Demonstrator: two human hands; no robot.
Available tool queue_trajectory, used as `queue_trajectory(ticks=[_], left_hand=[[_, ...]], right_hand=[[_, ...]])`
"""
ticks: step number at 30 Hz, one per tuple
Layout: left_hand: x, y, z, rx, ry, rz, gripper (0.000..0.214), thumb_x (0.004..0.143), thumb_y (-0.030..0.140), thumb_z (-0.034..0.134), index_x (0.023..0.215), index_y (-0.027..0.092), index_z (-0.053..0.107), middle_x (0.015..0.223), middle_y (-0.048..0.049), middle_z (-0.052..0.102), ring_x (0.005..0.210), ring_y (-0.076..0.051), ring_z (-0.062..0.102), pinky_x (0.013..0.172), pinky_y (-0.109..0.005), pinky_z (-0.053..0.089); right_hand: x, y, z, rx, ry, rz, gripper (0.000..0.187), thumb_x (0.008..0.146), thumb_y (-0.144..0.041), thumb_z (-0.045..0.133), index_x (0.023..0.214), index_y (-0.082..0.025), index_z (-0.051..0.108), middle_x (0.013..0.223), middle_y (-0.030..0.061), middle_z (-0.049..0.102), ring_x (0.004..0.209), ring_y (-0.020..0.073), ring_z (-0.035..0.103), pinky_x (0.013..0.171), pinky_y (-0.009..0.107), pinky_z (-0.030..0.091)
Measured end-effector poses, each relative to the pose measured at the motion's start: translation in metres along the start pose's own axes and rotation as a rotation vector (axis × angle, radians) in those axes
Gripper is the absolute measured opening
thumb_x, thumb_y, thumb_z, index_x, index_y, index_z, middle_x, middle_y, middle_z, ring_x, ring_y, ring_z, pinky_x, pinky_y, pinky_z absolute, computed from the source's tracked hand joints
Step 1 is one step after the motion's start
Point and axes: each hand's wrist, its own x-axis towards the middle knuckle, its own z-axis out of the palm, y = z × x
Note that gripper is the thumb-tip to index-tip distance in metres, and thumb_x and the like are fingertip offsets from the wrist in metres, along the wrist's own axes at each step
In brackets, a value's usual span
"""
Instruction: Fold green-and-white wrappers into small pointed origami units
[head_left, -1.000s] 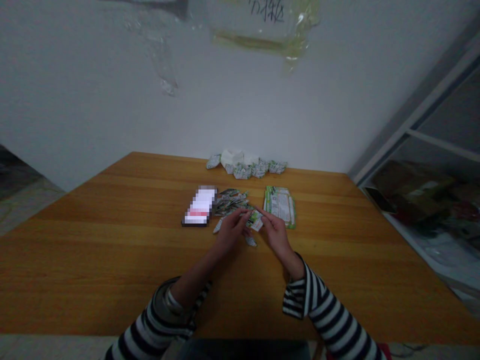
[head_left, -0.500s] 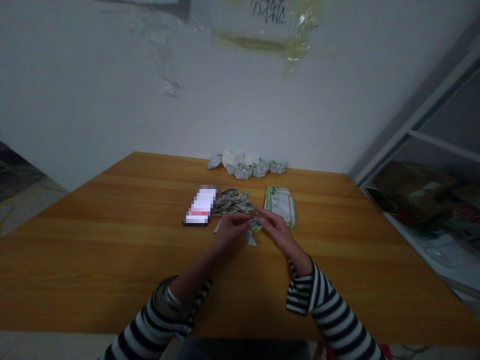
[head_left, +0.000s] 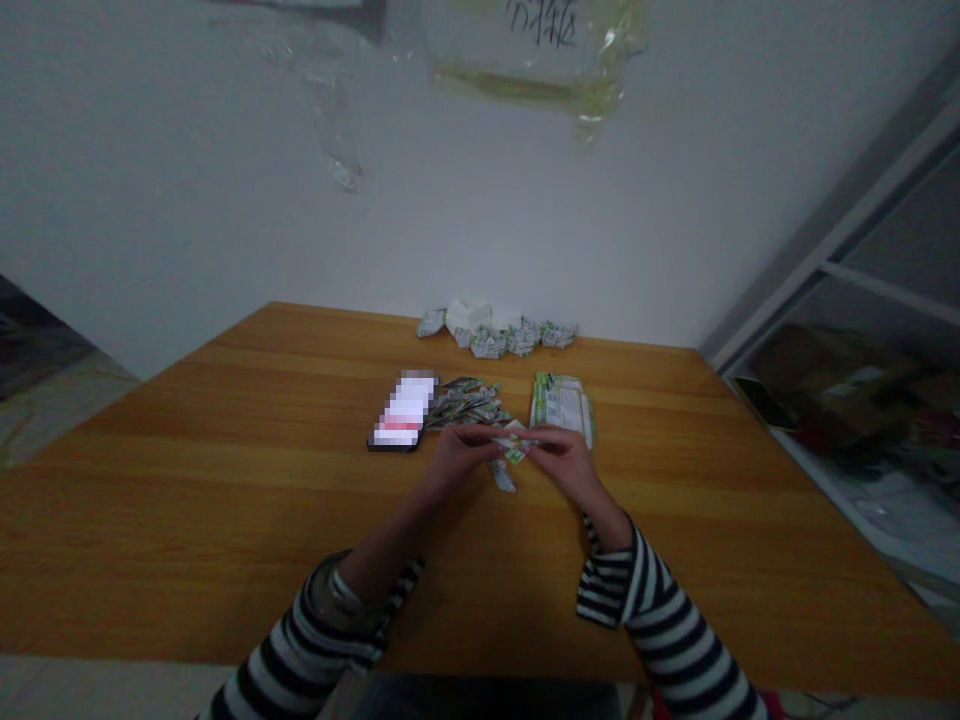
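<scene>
My left hand [head_left: 457, 456] and my right hand [head_left: 565, 464] meet over the table, each pinching one side of a small piece of printed paper [head_left: 514, 454]. White, grey and green show on it; the fingers partly cover its ends. Just below it, a narrow folded strip of printed paper [head_left: 502, 477] lies on the wood. Behind my left hand is a heap of folded paper pieces [head_left: 466, 402]. A stack of green-and-white printed sheets [head_left: 562, 400] lies behind my right hand, which hides its lower edge.
Left of the heap lies a phone [head_left: 403, 412] with a lit, blurred screen. Several folded-paper clusters [head_left: 489, 343] and white crumpled tissue [head_left: 466, 315] stand along the wall at the back of the wooden table [head_left: 225, 480]. A cluttered shelf [head_left: 847, 400] is on the right.
The fingers of my right hand have drawn in and now pinch the paper's right side. More of the paper shows between the hands. My left hand has barely moved.
</scene>
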Motion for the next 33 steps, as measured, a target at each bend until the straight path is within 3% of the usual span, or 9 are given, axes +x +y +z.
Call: queue_trajectory(ticks=[8, 16, 21, 24, 28, 33], left_hand=[[0.0, 0.003, -0.002, 0.097, -0.05, 0.054, 0.019, 0.067, 0.026, 0.077, 0.085, 0.018, 0.079, 0.089, -0.0063, 0.077, 0.084, -0.024, 0.071, 0.082, -0.033, 0.053], [-0.003, 0.002, 0.011, -0.056, 0.105, -0.026, 0.028, 0.068, 0.039, 0.077, 0.08, 0.014, 0.077, 0.078, -0.0059, 0.076, 0.071, -0.02, 0.069, 0.072, -0.031, 0.054], [-0.006, 0.004, 0.016, -0.088, 0.178, -0.002, 0.033, 0.068, 0.042, 0.077, 0.083, 0.013, 0.073, 0.077, -0.0053, 0.075, 0.069, -0.019, 0.068, 0.069, -0.029, 0.055], [-0.006, 0.004, 0.017, -0.089, 0.177, 0.008, 0.047, 0.069, 0.041, 0.077, 0.106, 0.014, 0.068, 0.072, -0.0036, 0.074, 0.067, -0.019, 0.069, 0.068, -0.029, 0.056], [-0.005, 0.004, 0.017, -0.124, 0.135, -0.016, 0.07, 0.068, 0.04, 0.078, 0.129, 0.014, 0.055, 0.075, -0.005, 0.075, 0.068, -0.019, 0.07, 0.072, -0.031, 0.056], [-0.004, 0.003, 0.018, -0.118, 0.051, -0.055, 0.049, 0.066, 0.042, 0.078, 0.103, 0.012, 0.071, 0.086, -0.0095, 0.076, 0.076, -0.021, 0.069, 0.074, -0.031, 0.054]], right_hand=[[0.003, 0.0, 0.0, 0.107, 0.074, 0.159, 0.019, 0.064, -0.037, 0.079, 0.074, -0.021, 0.078, 0.073, 0.0052, 0.075, 0.064, 0.0179, 0.066, 0.06, 0.028, 0.052], [0.001, -0.005, 0.018, 0.125, 0.218, 0.18, 0.03, 0.075, -0.047, 0.069, 0.066, -0.018, 0.069, 0.06, 0.0015, 0.068, 0.055, 0.0141, 0.059, 0.054, 0.024, 0.048], [-0.002, -0.005, 0.031, 0.272, 0.283, 0.213, 0.028, 0.076, -0.045, 0.069, 0.087, -0.019, 0.066, 0.066, 0.0003, 0.069, 0.055, 0.0138, 0.06, 0.054, 0.025, 0.048], [-0.003, -0.001, 0.033, 0.32, 0.299, 0.228, 0.034, 0.076, -0.042, 0.07, 0.101, -0.02, 0.062, 0.062, -0.0023, 0.067, 0.05, 0.0129, 0.058, 0.051, 0.023, 0.046], [-0.002, 0.0, 0.029, 0.304, 0.287, 0.215, 0.032, 0.077, -0.041, 0.069, 0.099, -0.02, 0.061, 0.058, -0.0033, 0.064, 0.049, 0.0124, 0.055, 0.05, 0.022, 0.043], [-0.003, -0.002, 0.026, 0.164, 0.216, 0.176, 0.026, 0.08, -0.039, 0.066, 0.098, -0.02, 0.062, 0.053, -0.0055, 0.056, 0.046, 0.0117, 0.05, 0.047, 0.022, 0.039]])
